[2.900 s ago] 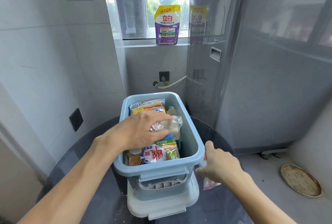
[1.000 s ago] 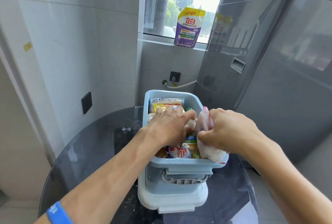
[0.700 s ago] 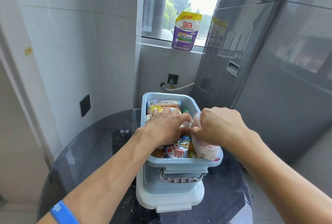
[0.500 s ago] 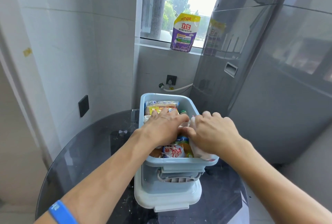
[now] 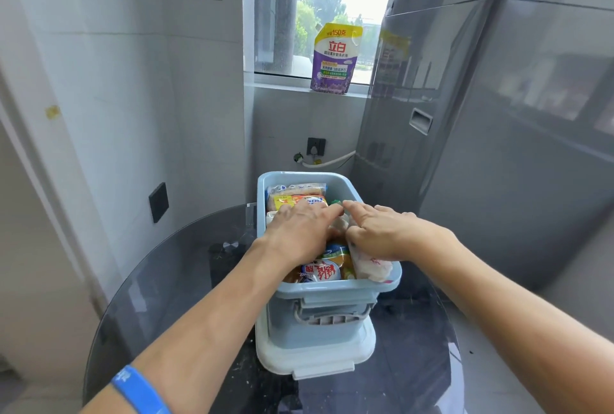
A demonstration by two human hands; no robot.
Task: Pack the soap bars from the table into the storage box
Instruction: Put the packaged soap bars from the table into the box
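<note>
Storage box (image 5: 335,290) — pale blue plastic, open at the top, standing on its white lid (image 5: 315,355), which lies on the dark round glass table (image 5: 172,280). Grey handle on the near wall.

Contents — wrapped soap bars (image 5: 295,196) packed close together, reaching about rim height. Far end: a clear-wrapped bar, then one with an orange and yellow label. Near end: a bar with red characters on white (image 5: 320,272); at the near right corner, a white soap packet (image 5: 373,267) pressed against the right wall.

My left hand (image 5: 300,234) — palm down over the middle of the box, fingers extended and flat on the bars, gripping nothing.

My right hand (image 5: 382,231) — palm down on the white soap packet, fingers stretched toward the far end, index tip just beside my left fingertips; pressing, not grasping.

Left forearm — blue wristband (image 5: 139,392).

Surroundings — purple and yellow detergent pouch (image 5: 334,59) upright on the window sill; grey appliance (image 5: 465,114) to the right; black wall switch (image 5: 158,202) on the left wall.
</note>
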